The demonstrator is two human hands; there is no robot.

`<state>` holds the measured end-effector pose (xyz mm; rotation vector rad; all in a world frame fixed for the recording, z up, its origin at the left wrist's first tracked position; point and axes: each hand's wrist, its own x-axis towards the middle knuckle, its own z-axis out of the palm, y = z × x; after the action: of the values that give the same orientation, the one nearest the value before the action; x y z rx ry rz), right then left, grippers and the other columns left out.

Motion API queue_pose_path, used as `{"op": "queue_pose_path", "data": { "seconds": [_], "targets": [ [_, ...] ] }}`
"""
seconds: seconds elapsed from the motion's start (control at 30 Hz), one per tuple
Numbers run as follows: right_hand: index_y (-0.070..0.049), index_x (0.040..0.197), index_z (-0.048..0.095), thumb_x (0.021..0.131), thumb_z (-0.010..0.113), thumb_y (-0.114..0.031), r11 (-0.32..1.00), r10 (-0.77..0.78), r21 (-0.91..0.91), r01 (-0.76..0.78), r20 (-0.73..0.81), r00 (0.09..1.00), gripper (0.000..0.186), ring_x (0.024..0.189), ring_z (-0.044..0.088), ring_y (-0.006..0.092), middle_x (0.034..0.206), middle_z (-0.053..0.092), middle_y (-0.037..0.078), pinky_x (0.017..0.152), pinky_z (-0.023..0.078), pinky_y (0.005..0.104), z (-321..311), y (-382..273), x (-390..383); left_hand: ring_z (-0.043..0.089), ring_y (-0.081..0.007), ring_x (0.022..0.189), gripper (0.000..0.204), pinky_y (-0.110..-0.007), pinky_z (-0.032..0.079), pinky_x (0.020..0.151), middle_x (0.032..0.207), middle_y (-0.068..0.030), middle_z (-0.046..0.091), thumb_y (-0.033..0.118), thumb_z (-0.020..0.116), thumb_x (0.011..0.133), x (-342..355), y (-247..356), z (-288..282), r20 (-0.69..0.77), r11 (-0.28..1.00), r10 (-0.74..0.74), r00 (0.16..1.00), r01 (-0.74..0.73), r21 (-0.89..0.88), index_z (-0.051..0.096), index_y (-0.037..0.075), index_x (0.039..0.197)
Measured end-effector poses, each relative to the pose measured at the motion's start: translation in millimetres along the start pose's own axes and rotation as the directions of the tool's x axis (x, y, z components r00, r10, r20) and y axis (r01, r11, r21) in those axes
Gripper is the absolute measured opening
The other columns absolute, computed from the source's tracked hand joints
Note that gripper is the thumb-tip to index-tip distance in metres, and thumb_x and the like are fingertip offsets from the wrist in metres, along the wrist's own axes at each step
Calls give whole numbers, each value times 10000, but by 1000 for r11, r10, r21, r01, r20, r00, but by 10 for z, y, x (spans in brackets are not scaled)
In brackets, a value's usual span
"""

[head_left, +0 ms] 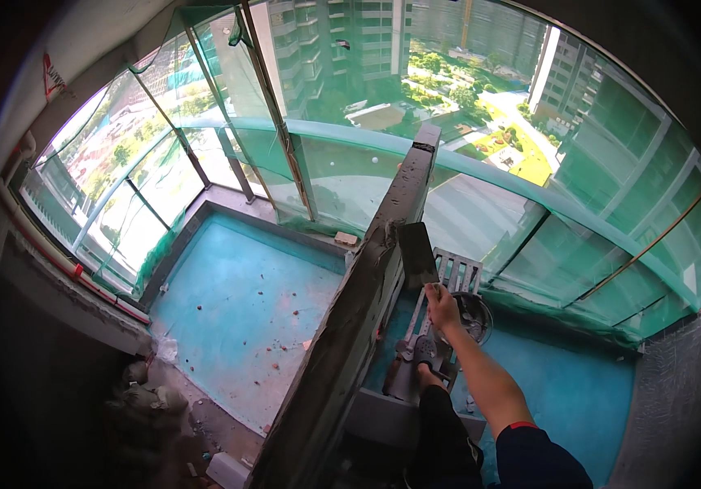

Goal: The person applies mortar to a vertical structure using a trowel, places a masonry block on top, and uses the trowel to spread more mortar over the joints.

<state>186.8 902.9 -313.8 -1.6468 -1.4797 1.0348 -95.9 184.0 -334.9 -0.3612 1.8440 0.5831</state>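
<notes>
My right hand (442, 306) grips a plastering trowel (417, 254), its dark rectangular plate up against the right side of a narrow wall (359, 293). The wall's top and edge look rough and grey, like mortar. Fingers are closed near the plate's lower end; the handle is mostly hidden. My right forearm reaches up from the lower right. My left hand is not in view. Close beside the right hand, a dark bucket (474, 316) stands on a slatted metal work platform (458, 272).
My shod foot (425, 350) is on the platform. Left of the wall lies a blue-coated floor (244, 301) with scattered crumbs of debris. A curved glass railing (522, 196) with green netting runs beyond, high above ground. A brick (346, 239) sits on the far ledge.
</notes>
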Motion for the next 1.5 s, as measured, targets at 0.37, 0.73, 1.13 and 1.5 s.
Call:
{"op": "queue_pose_path", "data": {
  "seconds": [0.37, 0.73, 1.13, 1.5],
  "targets": [
    [-128, 1056, 609, 884, 526, -560, 488, -203, -673, 556, 532, 822, 472, 872, 643, 394, 894, 673, 202, 781, 498, 489, -933, -1217, 621, 499, -110, 638, 315, -277, 400, 534, 779, -12, 603, 295, 672, 870, -230, 242, 358, -47, 988, 49, 998, -55, -147, 628, 86, 1101],
    [-40, 993, 613, 899, 516, -560, 688, -198, -626, 367, 325, 925, 537, 744, 643, 355, 799, 659, 187, 701, 490, 458, -749, -1005, 1340, 545, -165, 716, 297, -336, 482, 624, 833, -50, 624, 259, 630, 899, 439, -549, 130, 60, 982, 185, 981, -183, -39, 619, 49, 1109],
    [-56, 925, 601, 903, 500, -608, 865, 326, -498, 56, 644, 692, 561, 617, 592, 218, 733, 598, 103, 562, 471, 372, -746, -1330, 229, 516, -155, 727, 373, -331, 466, 616, 838, -24, 577, 342, 640, 897, 825, -499, 342, 57, 996, 85, 995, -83, -34, 590, 68, 1145],
    [-2, 1017, 608, 914, 478, -573, 703, 167, -668, 243, 487, 857, 595, 901, 620, 363, 936, 646, 232, 796, 473, 434, -699, -2195, 464, 537, -176, 821, 328, -342, 481, 708, 947, -44, 625, 301, 671, 880, 415, -458, 423, -75, 987, 127, 989, -134, -90, 618, 96, 1132]
  ]
}}
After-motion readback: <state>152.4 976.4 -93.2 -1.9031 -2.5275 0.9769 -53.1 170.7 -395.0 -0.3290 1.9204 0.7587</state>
